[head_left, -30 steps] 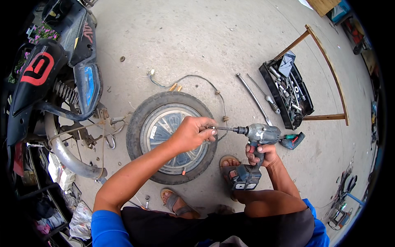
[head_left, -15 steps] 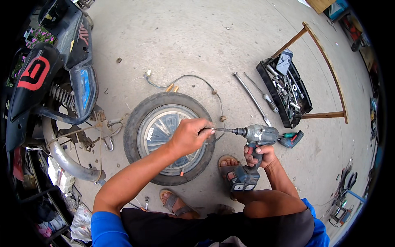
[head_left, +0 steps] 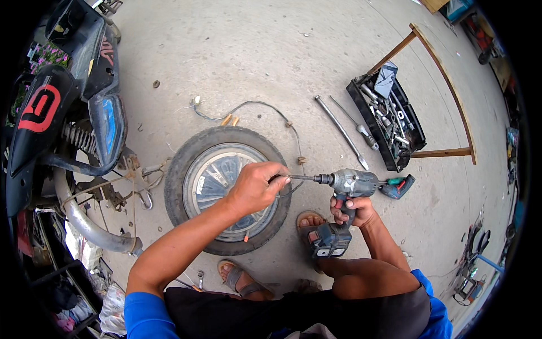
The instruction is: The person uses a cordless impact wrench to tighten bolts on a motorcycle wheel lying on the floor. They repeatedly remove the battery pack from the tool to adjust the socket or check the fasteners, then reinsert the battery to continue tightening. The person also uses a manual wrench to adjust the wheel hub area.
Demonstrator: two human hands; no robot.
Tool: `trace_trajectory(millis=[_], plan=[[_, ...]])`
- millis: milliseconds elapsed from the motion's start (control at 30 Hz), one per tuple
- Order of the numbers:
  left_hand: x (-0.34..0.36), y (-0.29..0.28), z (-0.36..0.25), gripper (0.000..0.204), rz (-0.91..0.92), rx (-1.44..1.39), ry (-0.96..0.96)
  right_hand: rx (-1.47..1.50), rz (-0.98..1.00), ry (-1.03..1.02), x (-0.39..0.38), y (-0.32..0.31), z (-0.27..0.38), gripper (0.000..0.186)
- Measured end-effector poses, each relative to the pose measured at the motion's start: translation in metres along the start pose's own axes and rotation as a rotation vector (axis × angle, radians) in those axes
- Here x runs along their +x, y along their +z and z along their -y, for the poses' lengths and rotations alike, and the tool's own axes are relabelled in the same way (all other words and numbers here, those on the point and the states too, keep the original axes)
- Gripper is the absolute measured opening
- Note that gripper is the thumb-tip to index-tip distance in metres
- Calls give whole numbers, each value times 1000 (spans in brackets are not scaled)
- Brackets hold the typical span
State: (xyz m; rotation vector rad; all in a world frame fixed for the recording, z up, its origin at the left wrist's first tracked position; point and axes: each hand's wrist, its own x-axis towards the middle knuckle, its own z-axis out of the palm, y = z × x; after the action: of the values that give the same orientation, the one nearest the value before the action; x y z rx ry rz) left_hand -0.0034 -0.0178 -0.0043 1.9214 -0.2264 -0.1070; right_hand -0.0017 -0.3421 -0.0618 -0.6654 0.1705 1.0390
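A cordless impact driver (head_left: 354,182) sits in my right hand (head_left: 357,211), whose fingers wrap around its grip by the red trigger. Its battery hangs below, near my sandalled foot. From the chuck a long thin driver bit (head_left: 305,178) points left. My left hand (head_left: 257,185) pinches the far end of that bit between thumb and fingers, so its tip is hidden. Under the left hand and forearm lies a wheel (head_left: 179,175) with a black tyre and grey hub, flat on the concrete. A cable (head_left: 257,103) with knots curves from behind it.
Right of the wheel lie a long metal bar (head_left: 341,131) and a screwdriver (head_left: 367,136). Beyond them stands a black toolbox (head_left: 397,161) full of tools, beside a wooden frame (head_left: 466,129). Another power tool (head_left: 401,188) rests below. A partly dismantled scooter (head_left: 49,121) fills the left side.
The whole view has shifted slightly, floor objects appearing a little further left. Both hands keep the same hold on the impact driver and its bit.
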Motion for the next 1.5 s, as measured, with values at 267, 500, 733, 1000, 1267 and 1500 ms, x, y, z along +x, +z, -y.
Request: trace_trajectory(millis=[267,500,733,1000,1267,1500], plan=[[5,0,-1,8,91,-195,-159,39,-25,14,-2,-4,-2,41],[5,5,-2,10,15,-151,-155,29,1,-15,-3,-7,0,46],[15,4,2,13,-42,-22,-208,112,17,-25,-7,-19,1,49],[69,37,11,16,50,78,-224,163,60,-77,-10,-22,4,51],[80,78,16,33,255,-178,-235,139,97,-93,-11,-14,8,50],[76,29,20,41,240,-186,-386,89,31,-100,-14,-12,8,52]])
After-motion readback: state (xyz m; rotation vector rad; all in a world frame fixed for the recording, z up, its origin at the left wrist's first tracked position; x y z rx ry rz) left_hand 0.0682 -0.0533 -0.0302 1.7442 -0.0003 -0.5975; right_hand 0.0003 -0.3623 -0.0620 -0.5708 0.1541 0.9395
